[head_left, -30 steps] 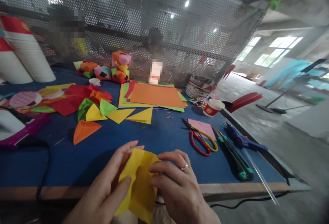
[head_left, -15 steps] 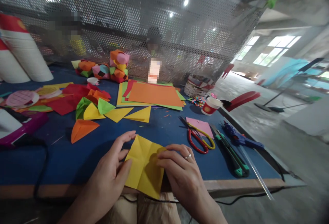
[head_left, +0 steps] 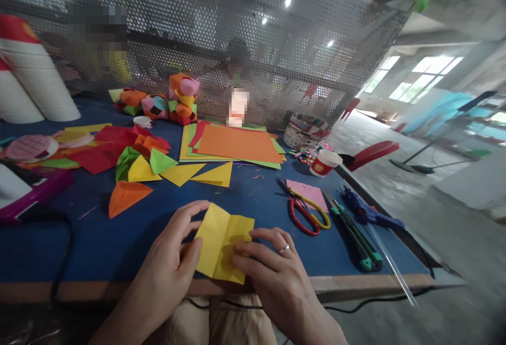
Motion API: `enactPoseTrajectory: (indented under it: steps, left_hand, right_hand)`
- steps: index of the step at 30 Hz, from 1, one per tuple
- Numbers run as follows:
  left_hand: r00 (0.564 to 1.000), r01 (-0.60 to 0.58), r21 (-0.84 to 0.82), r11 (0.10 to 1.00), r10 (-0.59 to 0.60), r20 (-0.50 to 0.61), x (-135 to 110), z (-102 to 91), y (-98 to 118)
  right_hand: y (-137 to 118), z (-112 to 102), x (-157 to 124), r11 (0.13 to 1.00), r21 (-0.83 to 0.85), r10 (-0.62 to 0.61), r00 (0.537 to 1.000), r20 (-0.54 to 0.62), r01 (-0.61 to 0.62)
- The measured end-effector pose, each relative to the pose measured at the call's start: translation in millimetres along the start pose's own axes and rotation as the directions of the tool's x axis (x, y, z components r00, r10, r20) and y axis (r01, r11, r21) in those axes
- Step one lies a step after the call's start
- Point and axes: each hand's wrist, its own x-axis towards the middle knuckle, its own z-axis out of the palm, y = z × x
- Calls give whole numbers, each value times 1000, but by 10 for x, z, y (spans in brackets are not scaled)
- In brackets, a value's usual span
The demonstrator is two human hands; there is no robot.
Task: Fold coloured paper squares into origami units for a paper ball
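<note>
A creased square of yellow paper point(head_left: 215, 239) is held between my hands above the front edge of the blue table. My left hand point(head_left: 172, 252) grips its left side, thumb on the near face and fingers behind. On the right side, my right hand point(head_left: 272, 268), with a ring on one finger, has its fingertips on the paper's face; its thumb is hidden. The paper is bent along a crease down its middle. Beyond it lie folded yellow pieces point(head_left: 213, 174), an orange folded piece point(head_left: 128, 197) and a green one point(head_left: 163, 161).
Scissors point(head_left: 304, 216) rest by pink paper point(head_left: 306, 192), with a green-black utility knife point(head_left: 358, 239) and a blue glue gun point(head_left: 369, 210) to the right. A coloured paper stack point(head_left: 239, 143) lies ahead. A paper cup point(head_left: 324, 163) and woven basket point(head_left: 306, 130) stand at back right.
The yellow paper's lower edge has risen and its right part is now bent along the crease. My right hand has shifted slightly left and down with its fingers on the paper.
</note>
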Motion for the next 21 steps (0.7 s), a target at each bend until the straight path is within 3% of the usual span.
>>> enactPoseTrajectory:
  steps: [2, 4, 8, 11, 15, 21]
  left_hand:
    - [992, -123, 153, 981, 128, -24, -47, -54, -2]
    - [960, -273, 335, 902, 278, 32, -89, -147, -2]
    - [845, -524, 411, 746, 395, 361, -90, -348, -16]
    - [809, -571, 368, 734, 425, 406, -16, -413, -35]
    - [800, -582, 275, 765, 479, 361, 71, -407, -58]
    - [791, -561, 223, 797, 437, 428, 35, -442, -103]
  right_hand:
    - [25, 1, 3, 1000, -13, 8, 1000, 4, -8]
    - [44, -4, 6, 1000, -6, 13, 999, 33, -13]
    - [71, -25, 8, 999, 38, 11, 995, 99, -15]
    - [91, -34, 10, 999, 35, 3, 995, 102, -6]
    - [110, -50, 18, 1000, 26, 15, 992, 122, -18]
    - [132, -95, 48, 986, 156, 28, 980, 198, -60]
